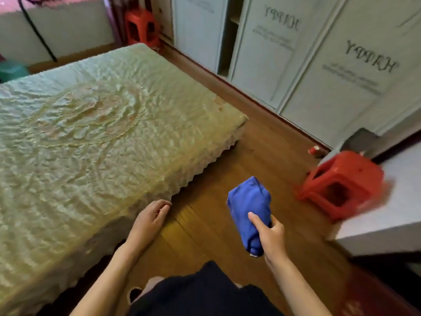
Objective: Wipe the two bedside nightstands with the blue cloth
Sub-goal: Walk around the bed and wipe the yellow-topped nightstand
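Your right hand (272, 236) grips the blue cloth (249, 201), fingers curled round its lower end and the thumb (257, 221) pressed along its near side. The cloth is bunched into a thick wad that stands up and away from your fist, held in the air above the wooden floor (205, 236). Your left hand (151, 218) holds nothing. Its fingers hang loosely curled just beside the scalloped edge of the bed (79, 133), and you cannot tell from here whether they touch the cover. The two hands are well apart, with bare floor between them.

The bed, under a pale green quilted cover, fills the left side of the view. To your right a white counter (387, 213) reaches in from the edge, and a red stool (341, 183), blurred, sits at its far end; whether it stands on the counter or beside it is unclear. A small red object (314, 150) lies on the floor near the white wardrobe (307, 65), whose doors carry dark lettering. A second red stool (141, 28) stands beyond the far corner of the bed.
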The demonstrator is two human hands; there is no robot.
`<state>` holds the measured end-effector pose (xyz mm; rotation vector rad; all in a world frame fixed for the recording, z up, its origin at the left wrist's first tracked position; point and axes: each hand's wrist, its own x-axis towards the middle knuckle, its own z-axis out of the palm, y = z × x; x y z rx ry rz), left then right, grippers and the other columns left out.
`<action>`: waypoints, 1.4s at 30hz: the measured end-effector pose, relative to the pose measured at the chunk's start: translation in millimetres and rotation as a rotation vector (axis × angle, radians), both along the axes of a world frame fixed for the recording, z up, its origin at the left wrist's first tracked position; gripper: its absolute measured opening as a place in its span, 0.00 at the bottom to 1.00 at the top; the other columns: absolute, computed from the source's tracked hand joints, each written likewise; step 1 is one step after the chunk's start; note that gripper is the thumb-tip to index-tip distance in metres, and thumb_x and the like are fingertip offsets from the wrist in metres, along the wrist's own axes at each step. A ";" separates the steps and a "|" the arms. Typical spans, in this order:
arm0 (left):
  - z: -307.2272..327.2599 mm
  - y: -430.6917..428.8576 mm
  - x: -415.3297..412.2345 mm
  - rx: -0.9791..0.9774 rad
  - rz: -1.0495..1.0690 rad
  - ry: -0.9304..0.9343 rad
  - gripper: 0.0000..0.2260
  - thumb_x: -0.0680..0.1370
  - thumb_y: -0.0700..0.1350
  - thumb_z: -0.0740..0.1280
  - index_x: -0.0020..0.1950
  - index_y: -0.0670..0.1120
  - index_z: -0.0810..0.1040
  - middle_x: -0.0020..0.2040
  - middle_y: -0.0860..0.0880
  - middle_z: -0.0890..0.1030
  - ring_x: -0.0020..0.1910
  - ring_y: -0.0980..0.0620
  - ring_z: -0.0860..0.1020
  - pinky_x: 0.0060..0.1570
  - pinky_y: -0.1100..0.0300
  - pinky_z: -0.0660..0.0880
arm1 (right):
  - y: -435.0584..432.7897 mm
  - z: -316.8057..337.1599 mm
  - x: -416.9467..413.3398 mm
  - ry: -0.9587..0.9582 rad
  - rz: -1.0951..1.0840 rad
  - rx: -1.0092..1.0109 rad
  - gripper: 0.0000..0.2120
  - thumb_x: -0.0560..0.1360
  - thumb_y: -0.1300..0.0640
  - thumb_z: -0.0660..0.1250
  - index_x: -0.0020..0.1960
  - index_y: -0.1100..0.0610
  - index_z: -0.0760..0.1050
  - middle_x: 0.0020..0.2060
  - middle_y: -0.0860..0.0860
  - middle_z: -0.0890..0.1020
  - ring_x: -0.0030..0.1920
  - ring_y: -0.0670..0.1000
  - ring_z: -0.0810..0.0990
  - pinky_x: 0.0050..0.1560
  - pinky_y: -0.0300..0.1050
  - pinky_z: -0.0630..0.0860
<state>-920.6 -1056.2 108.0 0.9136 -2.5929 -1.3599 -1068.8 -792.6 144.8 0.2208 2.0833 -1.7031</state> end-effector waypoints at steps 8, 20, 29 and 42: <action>-11.6 93.3 -119.5 0.015 -0.440 -0.141 0.10 0.81 0.49 0.59 0.55 0.51 0.78 0.51 0.53 0.80 0.51 0.57 0.77 0.50 0.62 0.73 | 99.0 -35.4 -12.0 -0.127 -0.425 0.033 0.06 0.70 0.60 0.75 0.40 0.60 0.79 0.32 0.50 0.84 0.37 0.51 0.84 0.41 0.50 0.79; -44.3 52.6 -319.0 0.044 -0.477 -0.203 0.07 0.80 0.47 0.61 0.47 0.59 0.75 0.49 0.55 0.81 0.50 0.58 0.78 0.48 0.64 0.70 | 73.1 -71.0 -193.5 -0.159 -0.532 0.050 0.06 0.71 0.60 0.75 0.40 0.60 0.79 0.35 0.52 0.84 0.38 0.51 0.82 0.39 0.46 0.77; -12.7 -20.8 -545.0 0.097 -0.400 -0.179 0.10 0.81 0.51 0.58 0.56 0.55 0.78 0.54 0.54 0.80 0.53 0.54 0.78 0.56 0.54 0.75 | 21.3 -25.3 -443.8 -0.013 -0.445 0.103 0.07 0.70 0.59 0.76 0.37 0.58 0.79 0.33 0.50 0.83 0.34 0.45 0.81 0.36 0.41 0.75; -38.1 -12.0 -781.5 0.216 -0.215 -0.217 0.10 0.81 0.51 0.58 0.55 0.56 0.79 0.45 0.57 0.80 0.39 0.58 0.76 0.52 0.48 0.75 | 37.0 -40.7 -727.1 -0.008 -0.346 0.123 0.07 0.71 0.59 0.74 0.40 0.60 0.78 0.37 0.54 0.83 0.39 0.52 0.81 0.34 0.41 0.73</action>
